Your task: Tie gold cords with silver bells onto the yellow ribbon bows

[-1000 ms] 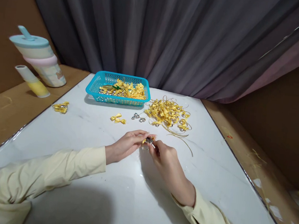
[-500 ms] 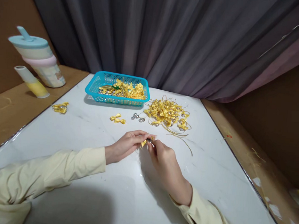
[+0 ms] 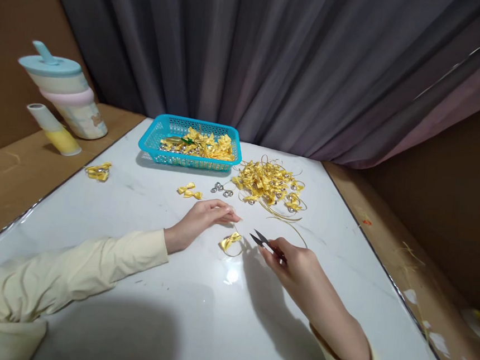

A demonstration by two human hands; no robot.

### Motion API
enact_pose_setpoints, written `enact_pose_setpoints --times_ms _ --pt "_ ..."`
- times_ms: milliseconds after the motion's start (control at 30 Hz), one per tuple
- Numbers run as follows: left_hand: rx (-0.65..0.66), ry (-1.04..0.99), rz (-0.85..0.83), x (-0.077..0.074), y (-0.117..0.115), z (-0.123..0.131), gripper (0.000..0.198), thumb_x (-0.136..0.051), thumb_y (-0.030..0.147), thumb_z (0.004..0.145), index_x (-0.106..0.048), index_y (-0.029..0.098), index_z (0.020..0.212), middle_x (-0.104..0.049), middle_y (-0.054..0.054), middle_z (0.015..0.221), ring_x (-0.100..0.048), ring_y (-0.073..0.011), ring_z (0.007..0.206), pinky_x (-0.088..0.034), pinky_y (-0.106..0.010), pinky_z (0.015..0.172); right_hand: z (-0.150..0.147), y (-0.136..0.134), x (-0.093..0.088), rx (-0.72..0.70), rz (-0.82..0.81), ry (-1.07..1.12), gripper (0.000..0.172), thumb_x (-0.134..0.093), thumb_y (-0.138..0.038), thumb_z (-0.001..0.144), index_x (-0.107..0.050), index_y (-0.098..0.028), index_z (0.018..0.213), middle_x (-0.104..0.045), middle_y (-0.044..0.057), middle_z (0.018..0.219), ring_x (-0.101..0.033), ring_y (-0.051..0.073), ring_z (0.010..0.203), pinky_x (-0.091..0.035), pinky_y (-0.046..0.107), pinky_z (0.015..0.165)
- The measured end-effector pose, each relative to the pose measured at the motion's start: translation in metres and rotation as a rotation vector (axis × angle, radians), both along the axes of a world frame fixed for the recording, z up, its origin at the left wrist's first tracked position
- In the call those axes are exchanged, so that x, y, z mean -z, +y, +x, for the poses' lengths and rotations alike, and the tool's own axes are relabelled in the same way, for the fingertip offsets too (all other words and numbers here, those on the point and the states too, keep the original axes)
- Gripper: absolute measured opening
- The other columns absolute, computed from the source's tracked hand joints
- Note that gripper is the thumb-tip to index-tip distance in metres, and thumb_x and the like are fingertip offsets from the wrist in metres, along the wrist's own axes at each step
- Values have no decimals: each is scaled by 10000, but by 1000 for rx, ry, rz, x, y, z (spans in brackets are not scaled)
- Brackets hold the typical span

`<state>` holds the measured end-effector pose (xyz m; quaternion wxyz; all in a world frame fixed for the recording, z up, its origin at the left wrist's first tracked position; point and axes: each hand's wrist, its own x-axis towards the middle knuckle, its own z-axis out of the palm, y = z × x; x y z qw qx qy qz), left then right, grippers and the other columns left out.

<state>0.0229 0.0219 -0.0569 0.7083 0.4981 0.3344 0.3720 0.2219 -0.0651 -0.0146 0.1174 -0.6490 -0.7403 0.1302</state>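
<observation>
My right hand (image 3: pixel 295 266) grips small thread snips (image 3: pixel 263 240), their blades parted and pointing left toward a small yellow ribbon bow (image 3: pixel 230 241). The bow hangs a little above the white table (image 3: pixel 211 312) on a thin thread. My left hand (image 3: pixel 203 219) pinches the top of that thread just above and left of the bow. Both sleeves are pale yellow.
A blue basket (image 3: pixel 151 141) at the back holds yellow bows and silver bells. A heap of bows with bells (image 3: pixel 268 185) lies right of it, with loose bells (image 3: pixel 221 188) and bows (image 3: pixel 188 190) nearby. A lidded cup (image 3: pixel 65 94) and a tube (image 3: pixel 53 130) stand at the left.
My hands, which were together over the bow, have drawn apart. The right hand pulled back to the right with the snips, and the bow now dangles from the left hand's thread.
</observation>
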Motion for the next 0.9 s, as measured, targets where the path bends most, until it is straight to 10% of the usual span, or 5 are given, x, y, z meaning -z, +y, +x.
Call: enact_pose_setpoints --times_ms 200,300,667,900 --pt "-45 722 1255 3 19 -27 263 -538 264 811 -578 161 572 -593 -55 576 -536 -202 645 -382 -329 648 21 -4 11 91 -166 -216 201 -395 -291 919 -452 -194 753 -589 13 644 -528 141 499 -285 230 470" --pt "-109 901 1579 8 25 -36 250 -502 265 819 -555 154 602 -554 -48 560 -498 -198 612 -362 -315 583 21 -6 15 42 -150 -269 189 -370 -275 938 -454 -189 792 -622 22 749 -570 149 566 -299 241 495" --pt "-221 740 2042 8 24 -39 86 -508 157 857 -594 165 856 -666 -24 726 -576 -147 676 -397 -284 676 3 17 1 -97 -70 -390 233 -409 -328 938 -571 -168 889 -639 80 877 -619 222 803 -348 266 522" --pt "-216 709 1781 4 13 -34 261 -502 201 846 -566 157 1094 -637 -114 1135 -522 -231 1068 -337 -371 917 -19 44 12 -413 -43 -8 199 -501 -81 827 -635 -163 950 -660 65 901 -616 150 791 -427 226 665"
